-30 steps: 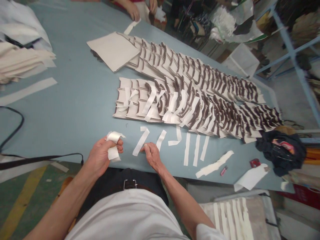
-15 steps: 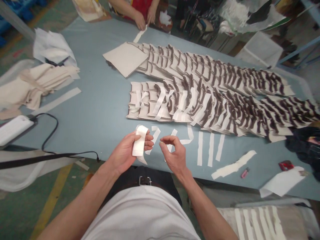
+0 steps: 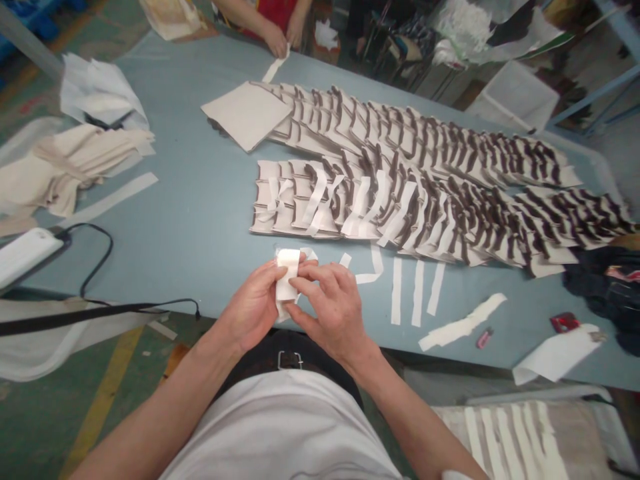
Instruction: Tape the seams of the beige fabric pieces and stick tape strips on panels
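Note:
My left hand (image 3: 253, 307) is closed round a folded bundle of white tape strips (image 3: 287, 279) at the near edge of the blue table (image 3: 200, 220). My right hand (image 3: 333, 307) has come against it, fingertips pinching the top strip of the bundle. Loose white strips (image 3: 415, 292) lie on the table just right of my hands. Beyond them run two long overlapping rows of beige and brown fabric pieces (image 3: 400, 200), some with white strips laid across them.
A pile of beige cloth (image 3: 70, 167) and a white device with black cable (image 3: 25, 253) lie at left. A beige square panel (image 3: 245, 115) sits far centre. Another person's hands (image 3: 280, 40) work at the far edge. A dark bundle (image 3: 600, 287), lighter (image 3: 484, 338) and paper (image 3: 555, 357) lie right.
My right hand left the strips on the table, rose, and now meets the bundle in my left hand. The view shifted left.

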`<state>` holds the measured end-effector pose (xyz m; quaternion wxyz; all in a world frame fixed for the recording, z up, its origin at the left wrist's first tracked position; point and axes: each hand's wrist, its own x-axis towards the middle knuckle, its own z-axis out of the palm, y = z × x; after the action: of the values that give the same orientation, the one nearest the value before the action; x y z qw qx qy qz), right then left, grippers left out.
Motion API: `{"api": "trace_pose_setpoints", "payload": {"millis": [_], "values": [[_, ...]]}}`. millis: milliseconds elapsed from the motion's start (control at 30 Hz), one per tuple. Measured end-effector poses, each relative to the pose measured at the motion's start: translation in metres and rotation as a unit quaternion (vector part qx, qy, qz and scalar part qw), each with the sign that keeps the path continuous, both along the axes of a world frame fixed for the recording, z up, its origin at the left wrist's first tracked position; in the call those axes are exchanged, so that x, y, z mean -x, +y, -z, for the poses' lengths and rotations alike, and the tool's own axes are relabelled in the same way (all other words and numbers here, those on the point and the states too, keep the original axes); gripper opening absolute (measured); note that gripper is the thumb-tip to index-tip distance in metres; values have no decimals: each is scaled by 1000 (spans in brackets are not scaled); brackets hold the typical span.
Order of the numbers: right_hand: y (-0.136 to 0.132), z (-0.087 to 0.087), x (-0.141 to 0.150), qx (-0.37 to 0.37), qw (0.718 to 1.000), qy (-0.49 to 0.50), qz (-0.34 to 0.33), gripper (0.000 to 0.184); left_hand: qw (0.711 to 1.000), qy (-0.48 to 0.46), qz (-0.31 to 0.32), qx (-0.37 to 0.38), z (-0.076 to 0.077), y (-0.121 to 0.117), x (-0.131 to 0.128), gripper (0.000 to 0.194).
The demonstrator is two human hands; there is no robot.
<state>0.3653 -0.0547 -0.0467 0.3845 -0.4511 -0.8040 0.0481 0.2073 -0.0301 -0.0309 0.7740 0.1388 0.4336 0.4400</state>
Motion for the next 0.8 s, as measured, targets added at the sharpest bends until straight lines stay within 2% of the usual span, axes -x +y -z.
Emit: {"api": "trace_pose_setpoints", "payload": {"millis": [133, 267, 367, 500, 633, 733, 800], "values": [[-3, 9, 0, 11, 1000, -12, 10, 17, 1000, 10, -6, 8, 4, -2, -3, 23], [-5, 13, 3, 1, 1000, -7, 25, 7, 1000, 13, 10, 6, 8, -4, -2, 23], [-4, 13, 6, 6, 999, 25, 32, 10, 1000, 19, 19, 0, 14, -5, -1, 25], [-3, 13, 9, 76, 990, 110, 41, 15, 999, 36, 19, -9, 23, -7, 1, 27], [-3, 15, 11, 141, 973, 172, 64, 17, 997, 46, 50, -24, 26, -8, 4, 41], [-4, 16, 11, 194, 953, 210, 97, 15, 994, 64, 87, -35, 26, -9, 9, 52], [-3, 17, 12, 248, 930, 242, 124, 14, 990, 83, 110, -40, 29, -10, 15, 54]]}}
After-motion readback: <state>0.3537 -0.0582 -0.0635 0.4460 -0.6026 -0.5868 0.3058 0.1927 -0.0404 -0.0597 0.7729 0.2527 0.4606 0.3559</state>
